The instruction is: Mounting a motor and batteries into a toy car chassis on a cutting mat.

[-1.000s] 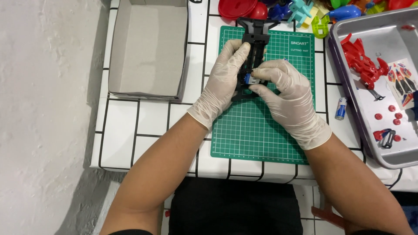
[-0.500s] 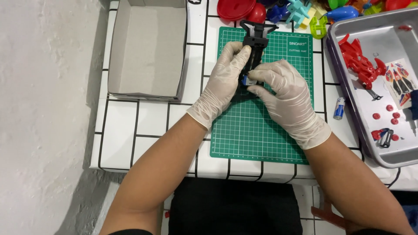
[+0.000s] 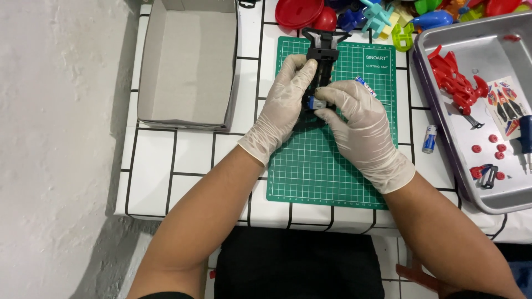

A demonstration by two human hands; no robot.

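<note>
Head view: left hand [image 3: 285, 105] steadies black toy chassis [image 3: 321, 55] on green cutting mat [image 3: 332, 171]; right hand [image 3: 360, 130] pinches small blue-capped part [image 3: 317, 103] against it.

The gloved left hand [image 3: 285, 102] and right hand [image 3: 360, 127] cover most of the black chassis [image 3: 321, 58]. The tray [image 3: 443, 138] runs off the right edge; far toys [image 3: 388, 16] are cropped.

Open passage: the near half of the green cutting mat [image 3: 327, 177] and the bare white tiles [image 3: 183, 166] beside it. Obstacles: cardboard box [image 3: 188, 61] at left; metal tray [image 3: 476, 105] at right, a small battery [image 3: 429, 138] just beside its wall; coloured plastic toy parts [image 3: 388, 16] crowding the far edge.
</note>
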